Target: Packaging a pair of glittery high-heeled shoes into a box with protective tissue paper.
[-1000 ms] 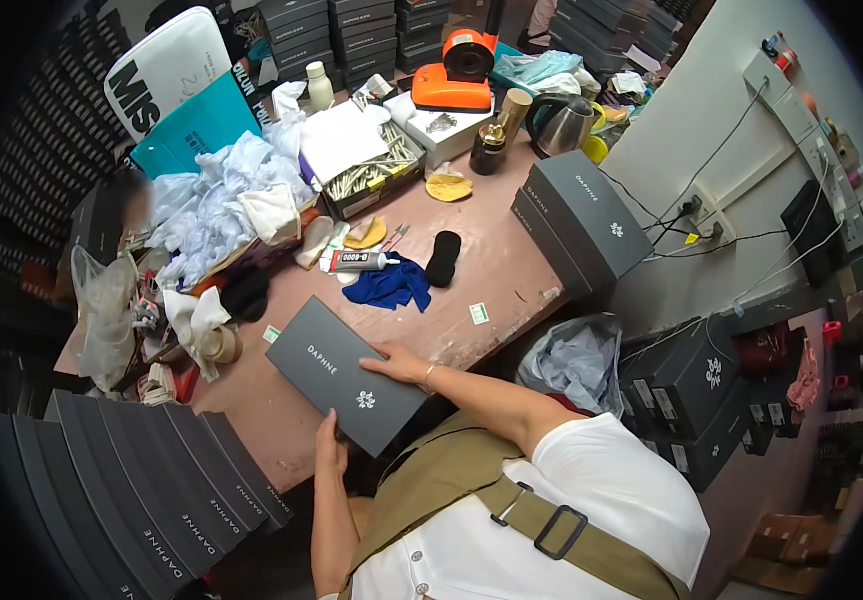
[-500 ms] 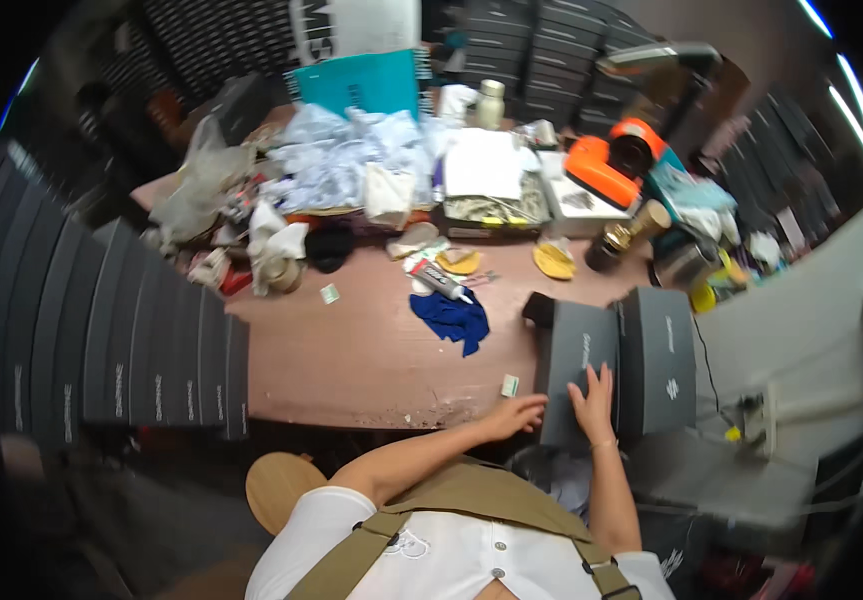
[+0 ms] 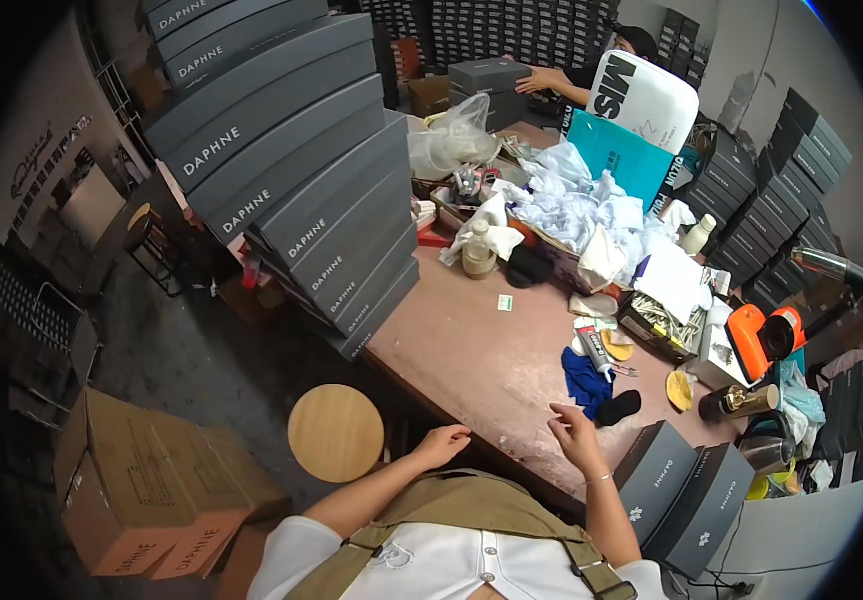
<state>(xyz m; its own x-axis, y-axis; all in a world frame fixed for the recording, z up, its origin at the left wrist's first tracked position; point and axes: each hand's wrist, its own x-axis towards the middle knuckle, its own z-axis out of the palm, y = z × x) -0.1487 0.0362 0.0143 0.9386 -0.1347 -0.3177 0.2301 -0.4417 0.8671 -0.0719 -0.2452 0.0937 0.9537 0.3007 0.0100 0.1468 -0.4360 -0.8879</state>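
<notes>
Both hands are empty. The right hand (image 3: 576, 432) sits low and just right of centre, hovering over the pinkish table (image 3: 471, 350) with fingers loosely curled and slightly parted, pinching nothing. The left hand (image 3: 441, 443) rests at the table's near edge, lower centre, fingers bent and relaxed, also holding nothing.

Nearest the right hand are the two grey shoe boxes (image 3: 681, 490), side by side in the lower right, just beside the wrist but not touching it. They look like stiff cardboard with smooth lids, probably light for their bulk; I'd judge them best taken by the long sides with a flat, spread palm, since the lid could slip off if lifted alone.

Just above the right hand lies a blue cloth (image 3: 583, 380), soft and limp, with a black bundle (image 3: 618, 407) touching it on the right. A round wooden stool (image 3: 335, 432) stands left of the left hand, off the table. A tall stack of grey boxes (image 3: 301, 190) fills the upper left.
</notes>
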